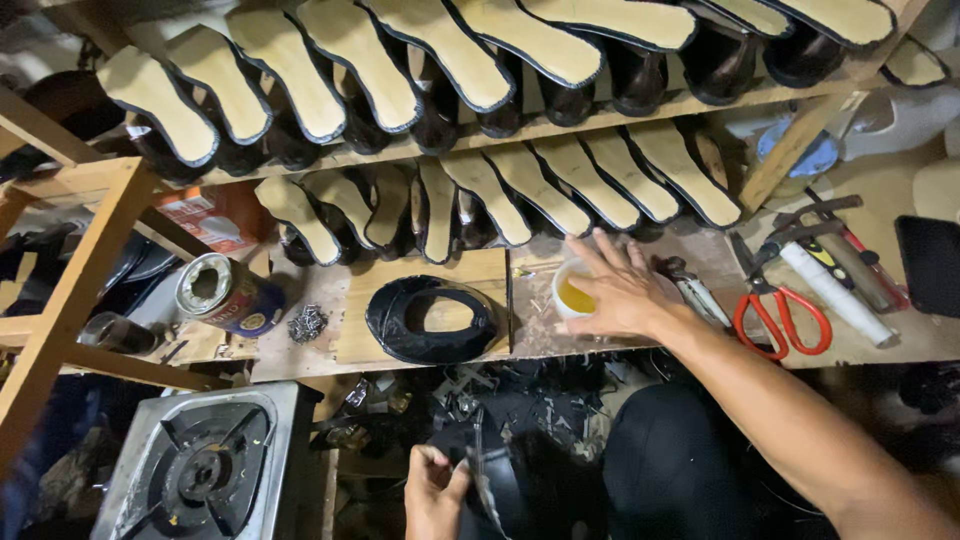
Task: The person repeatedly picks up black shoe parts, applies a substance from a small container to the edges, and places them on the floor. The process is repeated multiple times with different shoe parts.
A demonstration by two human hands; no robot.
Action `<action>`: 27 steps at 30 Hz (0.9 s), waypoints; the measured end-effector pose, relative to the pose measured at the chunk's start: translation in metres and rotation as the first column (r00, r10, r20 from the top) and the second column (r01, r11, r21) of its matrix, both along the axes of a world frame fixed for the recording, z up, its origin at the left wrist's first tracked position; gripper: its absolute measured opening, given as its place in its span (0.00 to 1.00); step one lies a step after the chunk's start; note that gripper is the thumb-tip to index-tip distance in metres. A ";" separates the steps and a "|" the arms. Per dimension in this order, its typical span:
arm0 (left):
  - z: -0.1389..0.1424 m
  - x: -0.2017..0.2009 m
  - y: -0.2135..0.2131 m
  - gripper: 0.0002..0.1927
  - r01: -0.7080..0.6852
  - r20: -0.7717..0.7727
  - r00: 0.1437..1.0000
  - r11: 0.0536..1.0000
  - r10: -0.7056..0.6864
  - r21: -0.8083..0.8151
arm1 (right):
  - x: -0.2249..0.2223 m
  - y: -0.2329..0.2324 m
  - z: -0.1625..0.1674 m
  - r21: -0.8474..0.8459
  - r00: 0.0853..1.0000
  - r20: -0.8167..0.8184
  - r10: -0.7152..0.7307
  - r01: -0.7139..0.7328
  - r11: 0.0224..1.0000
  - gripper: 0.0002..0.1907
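My right hand (622, 288) reaches forward over the workbench and grips a small white cup of yellow liquid (572, 293), fingers spread around its rim. Down at my lap, my left hand (433, 490) holds a black shoe part (500, 480) together with a thin blade-like tool (478, 470); what exactly the tool is stays unclear. A black shoe upper (430, 318) lies flat on a wooden board (360, 345) to the left of the cup.
Two shelves carry rows of lasted black shoes with tan insoles (450, 60). Red-handled scissors (780, 315), pliers and a white tube (835, 290) lie right. A tin can on its side (228, 295) and small nails (307, 322) lie left; a gas stove (205, 465) stands lower left.
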State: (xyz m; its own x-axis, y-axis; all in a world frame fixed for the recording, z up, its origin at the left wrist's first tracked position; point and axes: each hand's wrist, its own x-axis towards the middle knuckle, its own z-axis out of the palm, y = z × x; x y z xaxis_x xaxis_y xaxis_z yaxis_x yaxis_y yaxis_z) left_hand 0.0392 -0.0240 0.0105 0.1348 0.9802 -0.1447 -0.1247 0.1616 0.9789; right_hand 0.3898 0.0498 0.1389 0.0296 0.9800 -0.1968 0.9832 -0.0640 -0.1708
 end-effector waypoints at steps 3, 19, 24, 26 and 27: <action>-0.005 -0.012 0.004 0.05 0.039 0.058 0.998 0.995 -0.033 -0.091 | 0.006 0.002 0.004 -0.147 0.996 0.083 0.030 -0.017 0.989 0.39; 0.042 0.077 0.031 0.14 0.444 -0.073 0.894 0.895 -0.441 0.037 | -0.018 -0.114 0.014 0.453 0.773 -0.540 0.333 -0.066 0.889 0.11; 0.103 0.106 0.028 0.16 0.470 0.466 0.848 0.767 -0.253 -0.437 | -0.032 -0.124 0.019 0.631 0.739 -0.461 0.492 -0.116 0.767 0.22; 0.108 0.113 0.034 0.14 0.520 0.404 0.827 0.804 -0.391 -0.287 | -0.027 -0.120 0.016 0.673 0.748 -0.417 0.516 -0.128 0.729 0.26; 0.106 0.117 0.041 0.13 0.553 0.324 0.816 0.809 -0.478 -0.200 | -0.024 -0.119 0.015 0.588 0.760 -0.494 0.423 -0.067 0.806 0.25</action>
